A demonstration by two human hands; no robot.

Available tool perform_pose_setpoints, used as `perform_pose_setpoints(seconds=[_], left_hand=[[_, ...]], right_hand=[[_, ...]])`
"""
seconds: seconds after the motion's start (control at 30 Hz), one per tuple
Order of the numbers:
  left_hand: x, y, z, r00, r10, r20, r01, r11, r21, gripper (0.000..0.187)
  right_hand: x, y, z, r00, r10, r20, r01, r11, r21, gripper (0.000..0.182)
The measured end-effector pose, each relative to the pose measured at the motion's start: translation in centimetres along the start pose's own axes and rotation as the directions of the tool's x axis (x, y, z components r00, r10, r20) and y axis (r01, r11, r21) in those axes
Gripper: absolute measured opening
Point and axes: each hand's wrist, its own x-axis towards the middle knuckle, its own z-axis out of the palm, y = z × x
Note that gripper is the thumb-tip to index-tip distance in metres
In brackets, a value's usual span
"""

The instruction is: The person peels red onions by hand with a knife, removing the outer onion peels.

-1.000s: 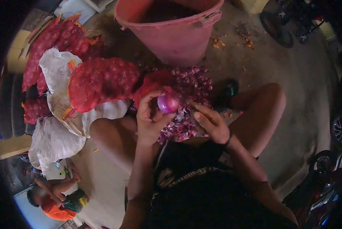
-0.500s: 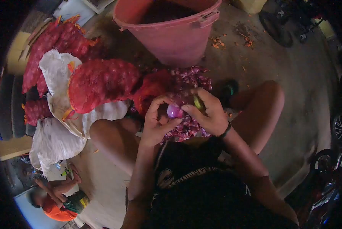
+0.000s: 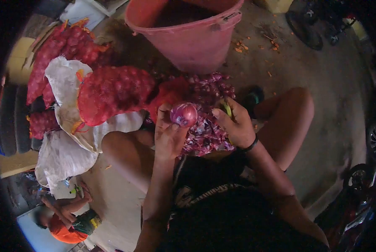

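Observation:
A red onion (image 3: 184, 114) with some loose papery skin at its lower side rests in my left hand (image 3: 169, 133), whose fingers and thumb are closed around it. To the right, apart from the onion, my right hand (image 3: 237, 124) grips a small knife (image 3: 227, 108) with a yellow-green handle; its blade is hard to make out. Beneath both hands lies a heap of purple onion skins (image 3: 207, 134) between my legs. Just beyond my left hand is a bunched red mesh sack (image 3: 169, 93).
A large pink tub (image 3: 184, 46) stands ahead. Full mesh sacks of onions (image 3: 114, 94) lie on the left, beside white woven sacks (image 3: 64, 155). A person in orange (image 3: 66, 227) sits at lower left. Motorbike parts (image 3: 360, 180) line the right edge, and orange scraps (image 3: 240, 47) dot the floor.
My hands have moved apart; the right one with the knife has drawn away from the onion. The onion sits higher and more to the left, with a redder side showing.

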Motion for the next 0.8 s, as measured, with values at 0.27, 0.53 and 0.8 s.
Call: perform_pose_setpoints(seconds=[0.27, 0.53, 0.8], left_hand=[[0.1, -0.5, 0.7, 0.986, 0.164, -0.024, -0.129, 0.852, 0.507, 0.057], [0.0, -0.4, 0.9, 0.973, 0.228, 0.04, -0.198, 0.732, 0.652, 0.058], [0.1, -0.5, 0.9, 0.963, 0.25, 0.1, -0.251, 0.7, 0.669, 0.057]], right_hand=[[-1.2, 0.2, 1.4, 0.913, -0.364, 0.182, 0.393, 0.906, -0.16, 0.053], [-0.9, -0.5, 1.8, 0.896, -0.397, 0.199, 0.436, 0.872, -0.224, 0.046], [-1.1, -0.1, 2.0, 0.916, -0.391, 0.093, 0.399, 0.912, -0.092, 0.043]])
